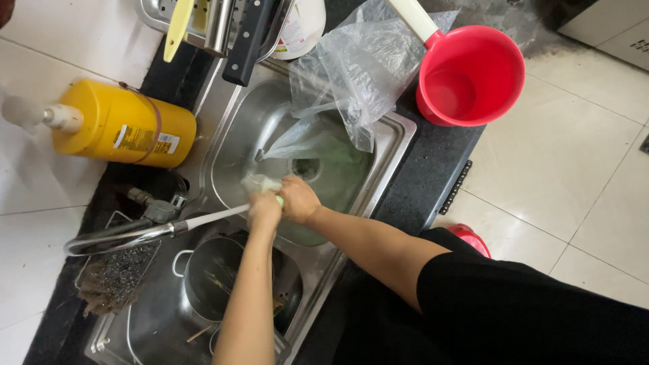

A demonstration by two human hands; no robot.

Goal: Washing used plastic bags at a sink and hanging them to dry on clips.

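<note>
I see both hands over the sink (389,145): left hand (263,211) and right hand (298,199), fingers clamped on a pale green item (260,183), possibly a vegetable, rinsing under the hose (209,217). Next needs turning it.

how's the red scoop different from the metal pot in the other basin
The red scoop is plastic and stands on the dark counter; the metal pot sits down in the sink basin. The scoop has one long pale handle, the pot a small loop handle. Both are round and open-topped.
</note>
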